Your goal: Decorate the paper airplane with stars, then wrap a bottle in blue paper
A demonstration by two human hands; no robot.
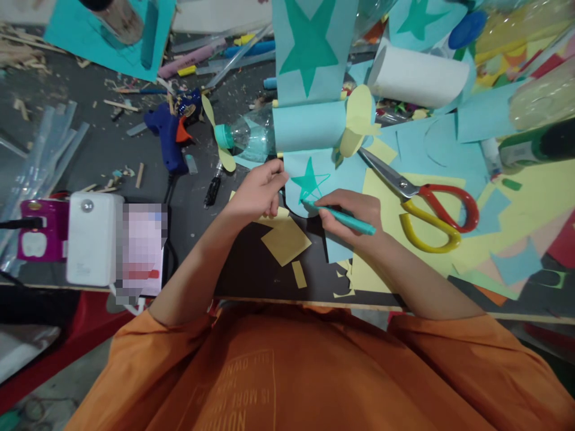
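Note:
A teal marker [350, 219] is gripped in my right hand [354, 209], its tip on a light blue paper wing [294, 200]. A star outline [309, 179] there is partly filled with green. My left hand [260, 188] pinches the left edge of this wing between thumb and fingers. The wing joins a plastic bottle [254, 137] wrapped in light blue paper, with a green cap [223, 136] and a yellow paper propeller [227, 158]. On the far side, another wing [285, 78] carries a fully coloured green star [309, 45]. Yellow paper fins [359, 120] stand at the bottle's right end.
Scissors [442, 206] with red and yellow handles lie right of my right hand, on yellow paper [381, 263]. A blue glue gun [166, 129], white power bank [92, 239] and phone [142, 245] are at left. Paper scraps [287, 239], glue sticks [49, 155] and wood bits litter the table.

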